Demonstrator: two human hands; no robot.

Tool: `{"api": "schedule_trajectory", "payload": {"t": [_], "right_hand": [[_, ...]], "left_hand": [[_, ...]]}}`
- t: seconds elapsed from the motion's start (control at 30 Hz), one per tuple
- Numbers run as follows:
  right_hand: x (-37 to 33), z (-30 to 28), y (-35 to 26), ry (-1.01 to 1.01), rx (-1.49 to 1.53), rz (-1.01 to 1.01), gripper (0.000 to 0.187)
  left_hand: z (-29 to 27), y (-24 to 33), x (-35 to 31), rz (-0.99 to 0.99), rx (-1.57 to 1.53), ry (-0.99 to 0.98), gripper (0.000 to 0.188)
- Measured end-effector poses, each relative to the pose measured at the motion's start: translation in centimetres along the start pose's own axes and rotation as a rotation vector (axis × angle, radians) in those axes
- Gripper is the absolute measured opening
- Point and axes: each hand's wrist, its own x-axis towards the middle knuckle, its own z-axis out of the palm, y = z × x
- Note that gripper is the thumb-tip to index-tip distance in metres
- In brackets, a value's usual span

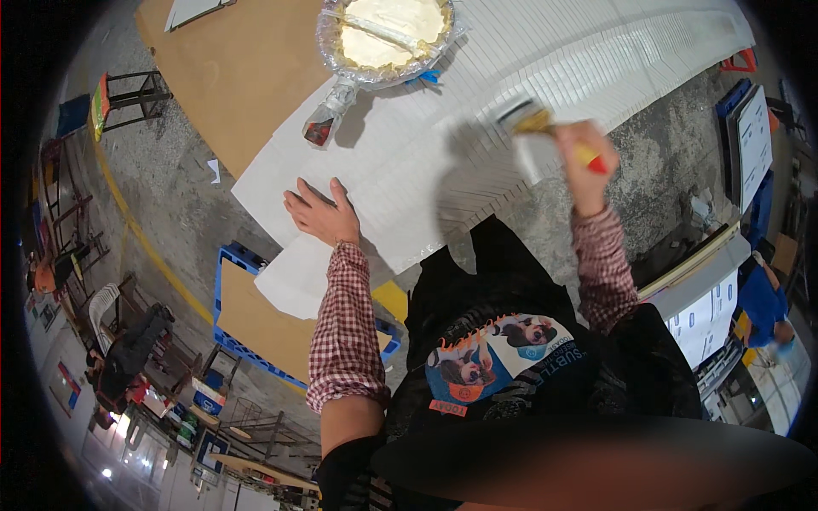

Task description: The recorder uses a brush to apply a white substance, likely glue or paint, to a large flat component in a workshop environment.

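My left hand lies flat, fingers spread, on a large white sheet that covers the work surface. My right hand grips the yellow and red handle of a wide paintbrush, held up with its bristles over the white sheet. A round basin lined with clear plastic and filled with pale paste sits at the far edge of the sheet, with a stick lying across it. Both forearms wear red checked sleeves.
A brown board lies under the sheet at the upper left. White ribbed panels stretch to the upper right. A blue crate frame with a brown board stands on the grey floor. A person in blue is at the right.
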Motion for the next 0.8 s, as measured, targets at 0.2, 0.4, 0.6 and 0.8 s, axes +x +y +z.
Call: {"api": "schedule_trajectory", "payload": {"t": [0.2, 0.4, 0.6, 0.8], "right_hand": [[0.7, -0.6, 0.5, 0.058, -0.176, 0.287, 0.014], [-2.3, -1.4, -0.9, -0.13, 0.059, -0.128, 0.008], [-0.2, -3.9, 1.5, 0.05, -0.176, 0.26, 0.011], [-1.2, -4.6, 0.6, -0.06, -0.072, 0.109, 0.01]], "left_hand": [[-0.1, 0.1, 0.1, 0.012, 0.01, 0.005, 0.069], [-0.3, 0.3, -0.1, 0.005, 0.017, -0.007, 0.069], [-0.3, 0.4, -0.1, 0.028, 0.031, 0.043, 0.068], [-0.7, 0.6, -0.1, -0.001, 0.017, -0.005, 0.068]]}}
